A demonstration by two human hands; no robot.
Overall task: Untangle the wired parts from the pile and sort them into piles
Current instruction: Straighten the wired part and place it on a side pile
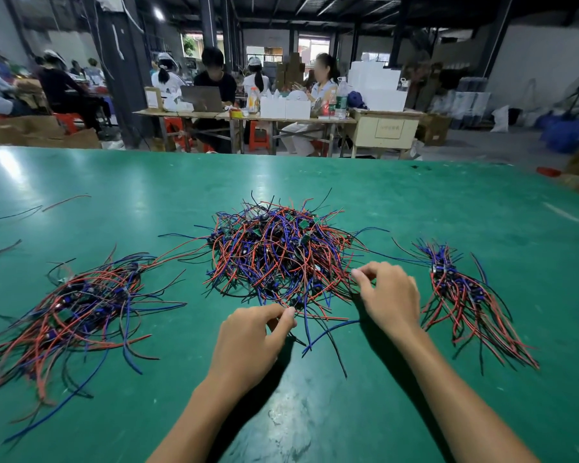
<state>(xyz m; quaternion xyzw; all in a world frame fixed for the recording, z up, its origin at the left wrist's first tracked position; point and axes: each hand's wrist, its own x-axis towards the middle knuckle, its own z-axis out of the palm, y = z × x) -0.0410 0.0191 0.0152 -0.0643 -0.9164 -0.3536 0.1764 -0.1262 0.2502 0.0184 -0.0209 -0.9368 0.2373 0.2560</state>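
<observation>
A: Nearest us, both forearms reach up from six o'clock over the green bench (315, 412). What are the hands doing?

B: The left hand (251, 339) has its fingers (286, 316) narrowed to a pinch on a small part at the near edge of the tangled pile (281, 255), which sits dead centre. The right hand (390, 299) is at the pile's four o'clock edge, thumb and forefinger closed on what looks like a wire; exactly which one, I can't tell.

A: And the sorted piles?

B: One at nine o'clock, the left pile (81, 305), loose and spread out. One at three o'clock, the right pile (465, 295), with wires lying mostly parallel.

A: What might go wrong?

B: The red, blue and black leads cross everywhere. Pulling the pinched part towards six o'clock could drag neighbours along, or strain a lead where it joins its little board. A snagged clump could also slide towards the right pile, which lies near, and mix with it.
</observation>
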